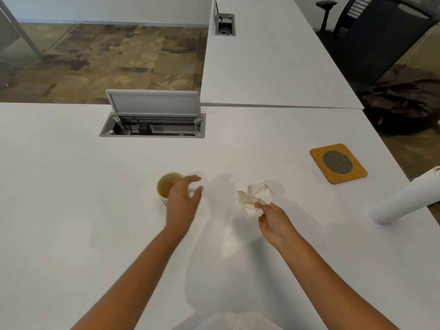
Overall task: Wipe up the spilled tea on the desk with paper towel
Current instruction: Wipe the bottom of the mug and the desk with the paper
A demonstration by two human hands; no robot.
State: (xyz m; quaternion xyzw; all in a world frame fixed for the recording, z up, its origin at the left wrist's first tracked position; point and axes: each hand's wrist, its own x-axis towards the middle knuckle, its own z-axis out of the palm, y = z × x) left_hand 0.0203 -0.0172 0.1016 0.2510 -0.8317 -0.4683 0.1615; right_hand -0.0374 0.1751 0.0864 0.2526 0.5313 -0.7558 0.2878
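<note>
A white cup (166, 185) with tea in it stands upright on the white desk (71, 186). My left hand (182, 201) is at the cup's right side, with thumb and fingers around what looks like its handle. My right hand (273, 222) pinches a crumpled, tea-stained paper towel (256, 196), which hangs just above the desk to the right of the cup. A faint wet sheen (229, 234) shows on the desk between my hands.
A paper towel roll (404, 198) lies at the desk's right edge. A wooden coaster with a dark mesh disc (338, 163) sits at the far right. An open cable box (152, 127) is set into the desk behind the cup. An office chair (381, 32) stands beyond.
</note>
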